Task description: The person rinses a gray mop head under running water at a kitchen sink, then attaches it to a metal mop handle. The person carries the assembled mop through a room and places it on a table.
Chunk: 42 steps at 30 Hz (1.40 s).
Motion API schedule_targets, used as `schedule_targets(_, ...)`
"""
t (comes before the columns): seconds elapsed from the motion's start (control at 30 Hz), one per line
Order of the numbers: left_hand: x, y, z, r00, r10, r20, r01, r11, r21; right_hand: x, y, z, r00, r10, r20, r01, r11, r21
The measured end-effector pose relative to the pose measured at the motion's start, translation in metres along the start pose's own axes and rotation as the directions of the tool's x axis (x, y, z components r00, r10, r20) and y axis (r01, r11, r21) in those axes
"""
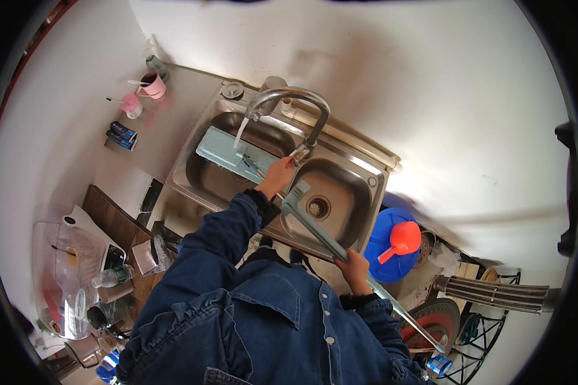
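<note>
A sponge mop with a long pale grey-green head (pixel 221 149) lies tilted in the left sink basin. Water runs from the curved metal faucet (pixel 302 96) onto that head. My left hand (pixel 278 178) reaches over the mop's shaft, its fingers closed at the faucet's lever (pixel 300 154); the fingertips are partly hidden. My right hand (pixel 354 271) is wrapped round the mop handle (pixel 321 236), which slants from the basin past the sink's front edge toward the lower right. A grey-green lever part (pixel 295 196) on the mop sits over the divider between the basins.
The right basin (pixel 347 192) has a drain strainer. Pink cups (pixel 131 104) and small boxes stand on the left counter. A blue basin (pixel 392 260) with a red dipper (pixel 403 239) stands to the right. At lower left are a clear plastic bin (pixel 64 256) and a bottle (pixel 113 276).
</note>
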<state>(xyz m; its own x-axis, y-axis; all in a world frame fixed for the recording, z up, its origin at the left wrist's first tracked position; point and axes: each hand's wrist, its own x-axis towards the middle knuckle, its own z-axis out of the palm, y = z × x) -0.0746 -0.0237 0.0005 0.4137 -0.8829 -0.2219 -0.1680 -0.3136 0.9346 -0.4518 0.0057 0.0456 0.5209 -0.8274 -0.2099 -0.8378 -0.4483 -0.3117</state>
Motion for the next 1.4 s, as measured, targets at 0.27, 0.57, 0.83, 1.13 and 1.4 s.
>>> schedule_targets(0.27,0.014,0.004,0.001,0.949,-0.069,0.308,0.241,0.787,-0.567,0.004,0.004,0.004,1.000,0.005,0.010,-0.005,1.000,-0.019)
schedule_targets(0.57,-0.024,-0.004,-0.018,0.992,-0.122,0.012,0.119,0.941,-0.318,0.005,0.009,0.005,1.000,-0.013,-0.017,0.012,0.999,-0.037)
schedule_targets(0.83,-0.068,-0.056,-0.042,0.786,-0.469,-0.402,0.325,0.867,-0.377,-0.007,0.018,-0.003,0.968,-0.118,-0.222,0.116,0.993,-0.019)
schedule_targets(1.13,-0.075,-0.040,-0.020,0.903,-0.416,-0.110,0.214,0.656,-0.724,0.002,0.021,-0.002,0.995,-0.069,-0.071,0.075,0.993,0.095)
schedule_targets(1.4,-0.095,0.039,-0.041,0.929,-0.249,-0.274,-0.074,0.600,-0.797,0.021,0.018,0.005,0.984,-0.164,0.071,0.131,0.932,0.338)
